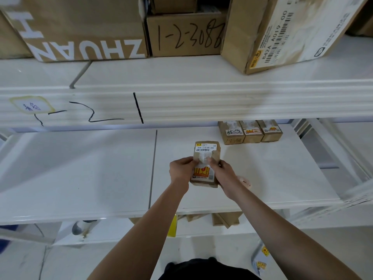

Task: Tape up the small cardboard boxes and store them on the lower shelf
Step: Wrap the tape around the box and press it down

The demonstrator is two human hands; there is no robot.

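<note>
White lower shelf [262, 178]: three small boxes [251, 131], tape roll [246, 181].

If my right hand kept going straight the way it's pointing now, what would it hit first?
The right hand points up and left into the small box it already grips, so the box comes first. Past that, likely the left hand on the other side; depth is unclear.

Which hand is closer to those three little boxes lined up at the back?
Right. The right hand grips the small brown cardboard box's right edge, nearer the three small cardboard boxes; the left hand grips its left edge.
</note>
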